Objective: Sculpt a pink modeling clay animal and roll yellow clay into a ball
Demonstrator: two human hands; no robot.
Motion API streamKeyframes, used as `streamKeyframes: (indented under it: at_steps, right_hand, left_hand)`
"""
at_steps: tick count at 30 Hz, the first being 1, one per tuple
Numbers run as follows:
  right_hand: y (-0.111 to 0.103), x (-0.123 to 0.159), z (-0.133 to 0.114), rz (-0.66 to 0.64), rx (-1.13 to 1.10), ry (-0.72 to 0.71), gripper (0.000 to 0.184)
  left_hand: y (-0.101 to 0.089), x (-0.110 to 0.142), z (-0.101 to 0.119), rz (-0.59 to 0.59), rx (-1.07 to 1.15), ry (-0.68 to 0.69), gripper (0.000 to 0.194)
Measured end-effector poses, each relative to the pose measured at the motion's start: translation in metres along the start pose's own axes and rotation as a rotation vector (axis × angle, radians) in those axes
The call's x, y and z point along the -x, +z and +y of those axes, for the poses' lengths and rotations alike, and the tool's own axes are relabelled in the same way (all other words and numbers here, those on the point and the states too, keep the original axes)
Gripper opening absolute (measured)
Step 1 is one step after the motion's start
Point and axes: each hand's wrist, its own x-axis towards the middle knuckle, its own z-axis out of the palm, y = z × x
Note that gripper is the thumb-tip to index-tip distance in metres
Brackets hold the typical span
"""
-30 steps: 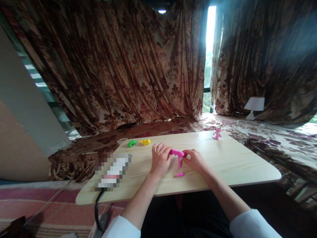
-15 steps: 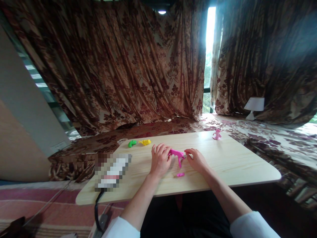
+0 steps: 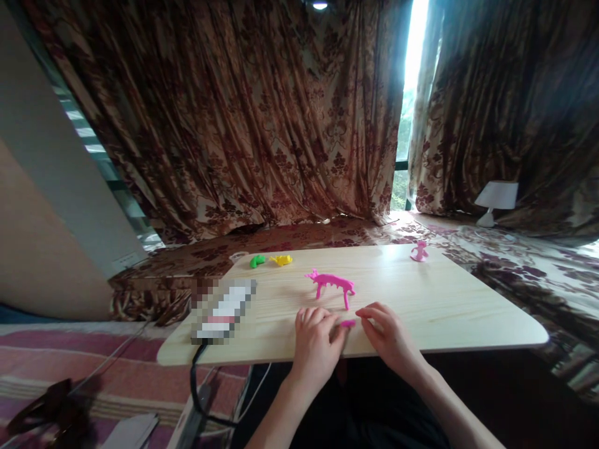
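Observation:
A small pink piece (image 3: 347,323) lies low on the table in front of me, between my two hands. My left hand (image 3: 317,340) is at its left end, thumb and forefinger apart on either side of that end; whether they touch it I cannot tell. To the right of it, my right hand (image 3: 389,333) has forefinger and thumb slightly parted and holds nothing visible. Just beyond both hands a pink four-legged animal figure (image 3: 333,282), seemingly of modelling clay, stands on thin legs with small bumps under its belly and prongs at its left end.
Green (image 3: 257,261) and yellow (image 3: 282,260) figures sit at the table's back left, a pink figure (image 3: 420,251) at the back right. On the left lies a pixelated flat object (image 3: 227,312) with a black cable (image 3: 193,374) running off the edge. A white lamp (image 3: 496,195) stands beyond the table.
My hands have let go of the pink animal, which now stands by itself. Both hands have come back toward the table's near edge, around the small pink piece. The view has shifted slightly.

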Motion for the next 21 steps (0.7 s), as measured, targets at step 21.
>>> streamKeyframes:
  at_steps: [21]
  right_hand:
    - [-0.020, 0.032, -0.070, -0.142, -0.268, 0.059, 0.019]
  left_hand:
    - [-0.047, 0.028, 0.035, -0.068, 0.531, -0.117, 0.017]
